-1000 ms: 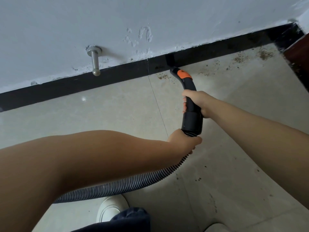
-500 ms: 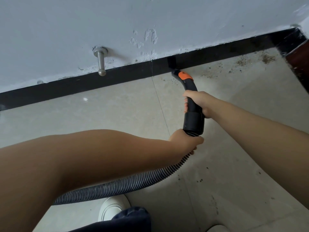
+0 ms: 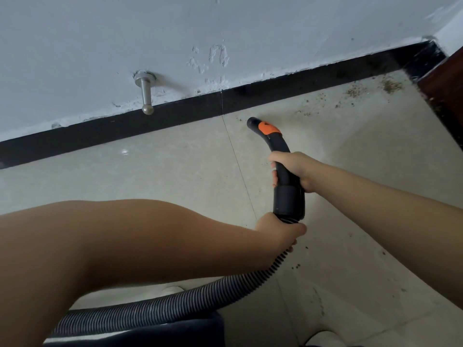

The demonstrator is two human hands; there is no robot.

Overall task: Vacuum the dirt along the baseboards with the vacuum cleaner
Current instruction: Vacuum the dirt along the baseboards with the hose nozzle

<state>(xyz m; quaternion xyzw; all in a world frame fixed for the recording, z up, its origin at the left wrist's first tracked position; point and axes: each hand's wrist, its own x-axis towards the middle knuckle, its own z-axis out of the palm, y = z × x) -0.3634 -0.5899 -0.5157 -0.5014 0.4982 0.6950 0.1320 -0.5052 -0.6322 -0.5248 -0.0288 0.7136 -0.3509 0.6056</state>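
Head view, near to far. Dark trouser fabric [image 3: 160, 331] at 6 o'clock; pale shoe tips [image 3: 172, 289] beside it on the floor [image 3: 155, 176]. Ribbed grey hose [image 3: 175, 303] runs from 7 o'clock up toward centre, passing under the left forearm, which is bent at the elbow and crosses the frame from the left edge. Left hand [image 3: 278, 231] fingers wrapped round the hose just below the black cuff. Right arm extended from 4 o'clock, nearly straight; right hand [image 3: 292, 169] wrapped round the black vacuum handle [image 3: 284, 171] just above the cuff, knuckles upward. The handle curves toward 12 o'clock; orange collar [image 3: 266, 128] near the open nozzle end [image 3: 251, 121]. Nozzle end sits near the black baseboard [image 3: 150, 121], apart from it; whether it touches the floor cannot be told. Brown dirt [image 3: 355, 91] scattered along the baseboard toward 1–2 o'clock, well apart from the nozzle; small specks nearer, at 4 o'clock. Metal door stop [image 3: 145, 91] projects from the pale wall [image 3: 225, 26] at 11 o'clock. Dark red-brown edge [image 3: 443, 81] at 2 o'clock.
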